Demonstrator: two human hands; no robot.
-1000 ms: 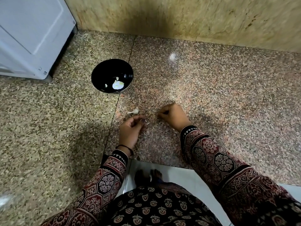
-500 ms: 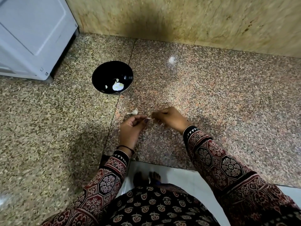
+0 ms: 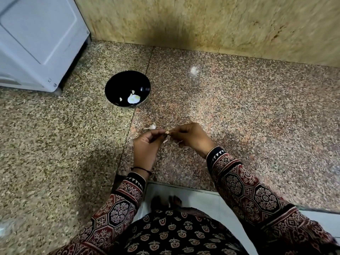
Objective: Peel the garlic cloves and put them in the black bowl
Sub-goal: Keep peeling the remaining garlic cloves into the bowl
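A small garlic clove [image 3: 167,133] is pinched between my left hand [image 3: 147,147] and my right hand [image 3: 191,138], just above the speckled granite counter. A strip of pale skin [image 3: 165,141] hangs below the clove. A black bowl [image 3: 117,87] stands further back and to the left, with pale garlic pieces [image 3: 134,99] at its bottom. Another garlic piece with a stem [image 3: 151,127] lies on the counter just beyond my left hand.
A white appliance [image 3: 36,39] stands at the back left, close to the bowl. A tan stone wall [image 3: 220,24] closes the back. The counter's front edge [image 3: 184,186] runs right under my wrists, with white floor tile below it.
My right hand moved left from the counter to meet my left hand. Both hands rose slightly and now hold the clove together; a strip of skin has come loose.
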